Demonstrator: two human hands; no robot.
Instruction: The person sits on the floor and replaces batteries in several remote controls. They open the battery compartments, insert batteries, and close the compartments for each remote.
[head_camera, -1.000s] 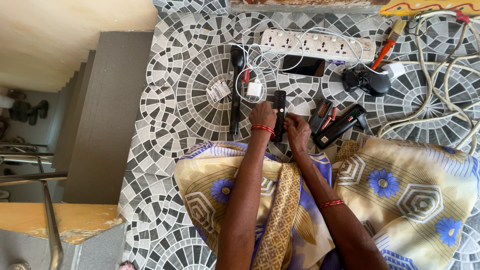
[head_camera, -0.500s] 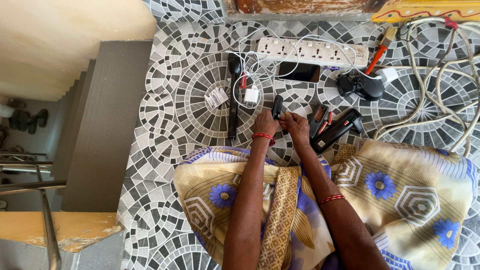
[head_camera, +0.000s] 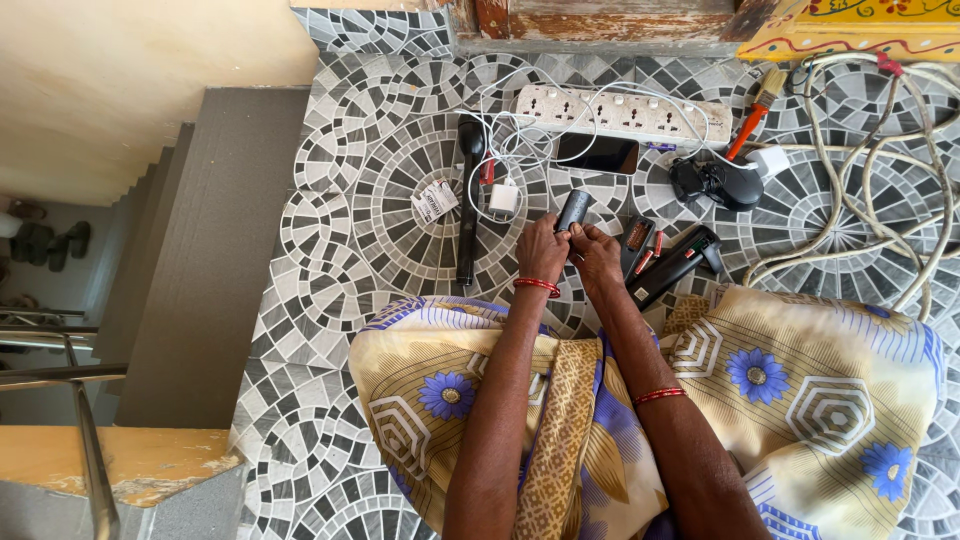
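A slim black remote control is lifted off the patterned tile floor, its far end tilted up and to the right. My left hand grips its near end from the left. My right hand holds the same end from the right, fingers pressed against the remote's back. Both hands hide the lower half of the remote. Just right of my right hand lie an open black device with red cells showing and a long black torch-like body.
A long black torch lies left of my hands, next to a white charger and a small card. Further off are a white power strip, a phone, a black game controller, a brush, thick white cables. Stairs drop at left.
The remote lay flat on the floor a second ago; both hands have lifted it and tipped its far end up and to the right.
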